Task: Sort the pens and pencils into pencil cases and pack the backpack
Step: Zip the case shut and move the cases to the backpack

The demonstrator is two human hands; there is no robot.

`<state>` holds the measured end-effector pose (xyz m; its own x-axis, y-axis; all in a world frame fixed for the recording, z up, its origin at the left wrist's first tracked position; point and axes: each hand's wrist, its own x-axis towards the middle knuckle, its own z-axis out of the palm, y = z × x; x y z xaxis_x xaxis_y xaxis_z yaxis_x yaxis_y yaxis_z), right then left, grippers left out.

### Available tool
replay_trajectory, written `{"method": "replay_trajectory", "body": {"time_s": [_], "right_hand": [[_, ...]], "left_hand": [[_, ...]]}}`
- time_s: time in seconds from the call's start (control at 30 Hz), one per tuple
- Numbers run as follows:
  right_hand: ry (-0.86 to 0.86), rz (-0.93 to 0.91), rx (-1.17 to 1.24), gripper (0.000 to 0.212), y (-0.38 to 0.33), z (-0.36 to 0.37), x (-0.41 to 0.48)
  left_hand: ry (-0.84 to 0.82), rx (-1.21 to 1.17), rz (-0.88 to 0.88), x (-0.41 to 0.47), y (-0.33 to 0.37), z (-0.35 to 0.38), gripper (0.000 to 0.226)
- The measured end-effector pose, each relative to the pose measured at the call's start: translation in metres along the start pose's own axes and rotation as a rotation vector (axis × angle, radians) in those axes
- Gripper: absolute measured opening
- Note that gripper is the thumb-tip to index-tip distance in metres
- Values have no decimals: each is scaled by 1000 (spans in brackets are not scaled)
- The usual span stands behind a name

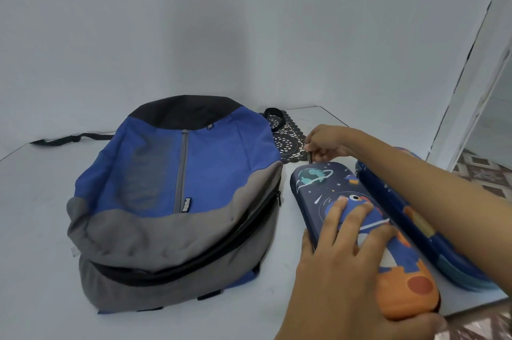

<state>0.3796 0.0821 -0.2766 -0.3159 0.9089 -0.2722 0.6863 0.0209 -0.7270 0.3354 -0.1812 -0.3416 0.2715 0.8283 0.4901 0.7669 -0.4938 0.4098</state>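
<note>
Counter [41,201] holds:
- One backpack [177,187], lying flat.
- Two pencil cases to its right, side by side. My left hand [346,262] presses the left pencil case [321,187] with spread fingers. My right hand [327,142] pinches its zipper pull [309,157]. The right pencil case [443,251] lies under my forearm.
- One lace doily [288,142].

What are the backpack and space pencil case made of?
The backpack looks like woven fabric, matte: it sags and creases. The space pencil case looks like a stiff moulded shell, perhaps plastic or foam, smooth and printed: it keeps its rounded shape.

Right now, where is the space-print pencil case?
In the head view, the space-print pencil case lies right of the blue Puma backpack, under the left hand, with a second pencil case on its right.
</note>
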Motion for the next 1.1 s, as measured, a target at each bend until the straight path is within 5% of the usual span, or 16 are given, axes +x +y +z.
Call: {"method": "replay_trajectory", "body": {"time_s": [0.37,0.73,1.1], "right_hand": [[-207,-41,-39,7,-11,4,-10],[-245,-22,274,24,-10,7,-10],[-349,-54,-42,26,-15,-5,-17]], "left_hand": [[-30,-46,-17,1,-1,-2,72],[-10,-54,-16,-1,2,-4,72],[-93,-100,-49,2,6,-10,73]]}}
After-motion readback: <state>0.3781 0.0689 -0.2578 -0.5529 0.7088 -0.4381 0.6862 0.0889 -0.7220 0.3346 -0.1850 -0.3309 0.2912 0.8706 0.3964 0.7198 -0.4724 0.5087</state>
